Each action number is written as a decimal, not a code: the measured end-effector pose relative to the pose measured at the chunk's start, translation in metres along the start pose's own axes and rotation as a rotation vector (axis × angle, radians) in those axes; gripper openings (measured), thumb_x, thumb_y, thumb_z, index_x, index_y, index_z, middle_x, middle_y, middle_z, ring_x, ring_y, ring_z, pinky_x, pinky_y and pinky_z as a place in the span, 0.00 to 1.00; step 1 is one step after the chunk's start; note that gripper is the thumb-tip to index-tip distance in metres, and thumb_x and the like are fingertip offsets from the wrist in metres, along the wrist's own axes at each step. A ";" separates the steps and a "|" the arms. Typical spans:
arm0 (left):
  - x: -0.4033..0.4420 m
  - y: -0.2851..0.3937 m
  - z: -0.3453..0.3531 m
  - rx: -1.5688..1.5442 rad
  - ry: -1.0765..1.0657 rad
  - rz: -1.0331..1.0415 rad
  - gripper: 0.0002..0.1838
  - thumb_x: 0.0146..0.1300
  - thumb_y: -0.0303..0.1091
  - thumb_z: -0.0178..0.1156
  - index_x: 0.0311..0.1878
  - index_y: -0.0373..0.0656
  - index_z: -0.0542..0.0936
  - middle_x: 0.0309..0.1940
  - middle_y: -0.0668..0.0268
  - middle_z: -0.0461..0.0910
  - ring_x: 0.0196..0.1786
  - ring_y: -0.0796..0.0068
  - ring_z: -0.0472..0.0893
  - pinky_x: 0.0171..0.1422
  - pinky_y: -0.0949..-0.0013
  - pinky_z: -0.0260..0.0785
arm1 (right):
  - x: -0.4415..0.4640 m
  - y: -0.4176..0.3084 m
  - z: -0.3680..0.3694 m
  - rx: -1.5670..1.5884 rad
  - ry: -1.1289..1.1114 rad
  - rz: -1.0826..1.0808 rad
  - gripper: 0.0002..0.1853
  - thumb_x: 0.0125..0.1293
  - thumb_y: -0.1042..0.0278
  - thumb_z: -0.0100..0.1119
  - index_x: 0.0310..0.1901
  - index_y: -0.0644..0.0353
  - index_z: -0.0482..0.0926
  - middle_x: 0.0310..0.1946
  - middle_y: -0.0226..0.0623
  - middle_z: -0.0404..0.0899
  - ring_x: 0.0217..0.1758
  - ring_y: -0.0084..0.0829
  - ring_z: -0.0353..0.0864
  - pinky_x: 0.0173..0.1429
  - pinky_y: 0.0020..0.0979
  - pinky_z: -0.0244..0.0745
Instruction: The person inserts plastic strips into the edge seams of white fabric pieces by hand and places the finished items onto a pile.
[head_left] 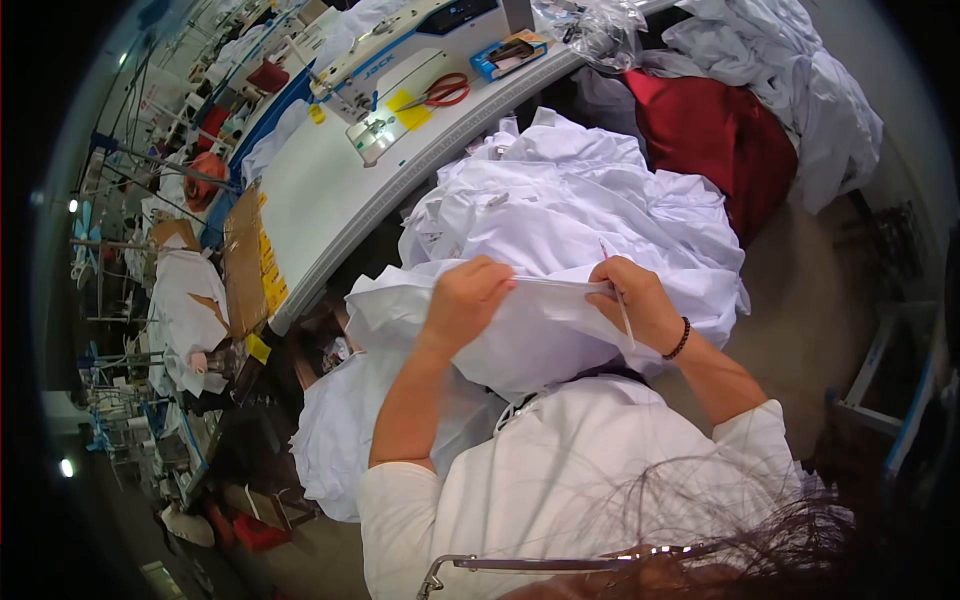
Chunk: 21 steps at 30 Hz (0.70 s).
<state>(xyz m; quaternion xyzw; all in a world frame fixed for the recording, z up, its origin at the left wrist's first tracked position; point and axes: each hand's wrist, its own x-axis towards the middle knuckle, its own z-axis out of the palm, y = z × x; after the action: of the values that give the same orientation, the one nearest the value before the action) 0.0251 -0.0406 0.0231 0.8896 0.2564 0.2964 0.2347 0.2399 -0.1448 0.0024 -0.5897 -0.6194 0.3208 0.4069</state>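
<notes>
A stretch of white fabric (548, 310) is drawn between both hands, its folded edge running nearly straight from one to the other. My left hand (466, 300) is closed, pinching that edge with thumb and fingers. At the other end my right hand (640, 303), with a dark beaded bracelet at the wrist, grips the edge as well. A thin white stick (627, 322), like a slim pen or pen refill, is tucked among the right fingers; its exact kind is unclear. More white cloth (590, 190) lies heaped just beyond the hands and spills over the lap.
To the upper left, a sewing machine (385, 75) stands on a white table (310, 205), with red-handled scissors (440, 92) and a blue box (507, 57) on it. Dark red cloth (710, 140) lies at upper right, and a stool-like frame (885, 385) stands at far right.
</notes>
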 end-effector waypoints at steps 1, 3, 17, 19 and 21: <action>-0.003 -0.008 -0.012 0.037 0.019 -0.025 0.06 0.46 0.25 0.61 0.29 0.39 0.75 0.22 0.62 0.73 0.26 0.63 0.74 0.29 0.68 0.66 | -0.005 0.005 -0.002 -0.004 0.006 0.032 0.12 0.46 0.79 0.60 0.34 0.61 0.69 0.26 0.39 0.70 0.26 0.36 0.71 0.32 0.29 0.67; -0.007 -0.010 -0.039 0.079 0.040 -0.099 0.05 0.47 0.24 0.61 0.29 0.38 0.76 0.23 0.61 0.74 0.26 0.64 0.75 0.30 0.70 0.66 | -0.016 0.013 -0.007 -0.034 0.025 0.050 0.14 0.46 0.80 0.60 0.34 0.61 0.68 0.27 0.40 0.70 0.27 0.37 0.71 0.32 0.29 0.67; -0.113 -0.069 -0.126 0.101 0.071 -0.621 0.04 0.53 0.24 0.55 0.31 0.34 0.74 0.23 0.67 0.72 0.28 0.79 0.71 0.33 0.79 0.61 | 0.011 0.008 -0.100 -0.336 0.027 -0.061 0.29 0.34 0.79 0.68 0.42 0.59 0.66 0.37 0.36 0.66 0.30 0.32 0.66 0.37 0.27 0.67; -0.123 -0.079 -0.111 0.099 0.086 -0.662 0.04 0.53 0.25 0.56 0.30 0.34 0.74 0.23 0.67 0.72 0.27 0.79 0.70 0.33 0.78 0.61 | 0.024 0.053 -0.082 -0.220 0.065 0.036 0.32 0.32 0.77 0.71 0.43 0.59 0.65 0.38 0.35 0.65 0.31 0.32 0.65 0.38 0.26 0.66; -0.128 -0.079 -0.103 0.131 0.097 -0.667 0.04 0.53 0.25 0.56 0.30 0.34 0.74 0.22 0.66 0.71 0.26 0.77 0.69 0.33 0.78 0.62 | 0.026 0.084 -0.069 -0.224 0.037 -0.087 0.33 0.30 0.75 0.73 0.41 0.59 0.64 0.37 0.33 0.63 0.31 0.29 0.63 0.37 0.25 0.65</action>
<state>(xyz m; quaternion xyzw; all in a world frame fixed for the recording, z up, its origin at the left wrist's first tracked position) -0.1556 -0.0294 -0.0008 0.7549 0.5624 0.2283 0.2484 0.3414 -0.1164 -0.0362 -0.6100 -0.6687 0.2207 0.3633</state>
